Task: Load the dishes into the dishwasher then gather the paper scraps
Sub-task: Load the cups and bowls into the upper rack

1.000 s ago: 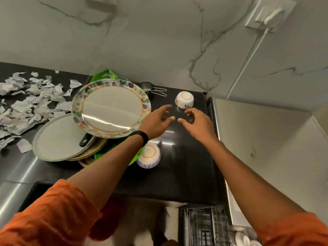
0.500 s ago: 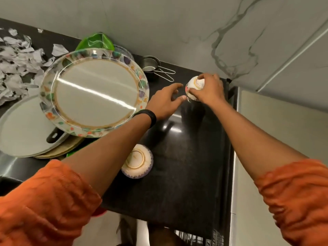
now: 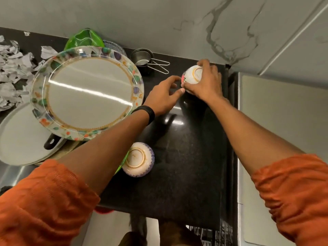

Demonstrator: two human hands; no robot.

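A small white bowl [image 3: 192, 75] with a flower print sits upside down at the back of the black counter [image 3: 186, 157]. My right hand [image 3: 204, 82] grips it from above, fingers curled over its rim. My left hand [image 3: 164, 96] hovers just left of the bowl with its fingers loosely bent, holding nothing. A second upturned bowl [image 3: 138, 159] with a blue rim stands nearer, beside my left forearm. A large patterned plate [image 3: 87, 93] lies on a pile of plates and a pan at the left. Torn paper scraps [image 3: 12, 68] cover the far left.
Nested steel measuring cups [image 3: 142, 58] with wire handles stand behind the plate. A green dish [image 3: 83, 39] leans at the back. A grey round plate [image 3: 23, 137] lies at the lower left. The dishwasher rack [image 3: 209, 233] shows at the bottom edge. A steel panel [image 3: 282, 139] borders the counter's right side.
My right hand has reached forward and closed on the small white bowl. My left hand followed up beside it. The view has shifted closer to the counter.
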